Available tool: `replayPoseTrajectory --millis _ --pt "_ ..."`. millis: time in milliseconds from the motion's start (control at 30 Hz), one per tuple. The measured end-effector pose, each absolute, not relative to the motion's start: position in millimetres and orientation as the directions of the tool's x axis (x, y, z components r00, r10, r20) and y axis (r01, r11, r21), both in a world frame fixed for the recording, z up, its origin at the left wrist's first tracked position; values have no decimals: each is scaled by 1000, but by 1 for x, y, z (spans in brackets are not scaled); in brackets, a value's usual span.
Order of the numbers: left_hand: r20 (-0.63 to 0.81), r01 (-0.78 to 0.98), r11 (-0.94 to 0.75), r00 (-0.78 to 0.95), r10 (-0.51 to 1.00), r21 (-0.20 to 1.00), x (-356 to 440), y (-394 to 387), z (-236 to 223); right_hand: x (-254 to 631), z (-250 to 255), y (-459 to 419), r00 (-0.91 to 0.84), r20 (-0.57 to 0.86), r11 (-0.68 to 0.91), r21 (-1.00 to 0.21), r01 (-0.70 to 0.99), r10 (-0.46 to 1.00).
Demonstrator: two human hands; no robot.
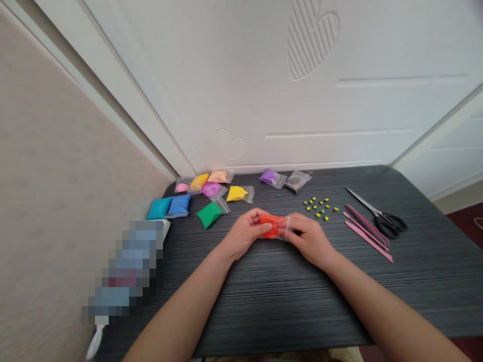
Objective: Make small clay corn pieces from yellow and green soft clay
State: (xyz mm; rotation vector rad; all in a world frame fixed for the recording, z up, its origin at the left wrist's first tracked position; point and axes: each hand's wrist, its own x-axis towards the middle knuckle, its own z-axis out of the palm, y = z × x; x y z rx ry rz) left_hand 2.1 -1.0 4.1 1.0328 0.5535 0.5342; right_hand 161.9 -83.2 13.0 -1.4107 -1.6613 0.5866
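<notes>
Between my two hands is a small clear zip bag of orange modelling clay, held just above the dark table. My left hand grips its clay-filled end, with the thumb lying across the front. At the clear zip end, my right hand pinches the plastic between thumb and fingers. Beyond the hands lie a bag of yellow clay and a bag of green clay. Several tiny yellow-and-green clay pieces are scattered past my right hand.
Pink modelling tools and black-handled scissors lie on the right. Bags of purple and grey clay stand near the back panel. More clay bags, including a blue one, line the left, by a blurred packet.
</notes>
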Motion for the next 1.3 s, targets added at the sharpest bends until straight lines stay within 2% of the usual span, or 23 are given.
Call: replayPoseTrajectory --millis 367,500,600,700,833,1067,1300 --pt "-183 -131 420 757 628 898 1 0 6 161 18 -82 -40 282 259 -803 537 959" --pt "-170 -176 440 749 640 880 -3 8 7 169 24 -83 20 297 251 -839 483 955" --pt "-159 -231 438 708 688 868 -10 16 7 180 26 -83 188 275 199 -917 347 943" --pt "-162 -261 440 677 718 859 -15 24 6 190 26 -83 329 159 141 -987 78 931" --pt "-180 -263 454 667 723 852 -17 28 5 192 27 -84 298 4 78 -968 -237 954" --pt "-177 -272 456 664 726 847 -15 28 5 186 30 -85 121 -111 -52 -911 -410 986" --pt "-175 -281 461 666 725 842 -14 27 6 184 29 -85 91 -124 -63 -867 -494 988"
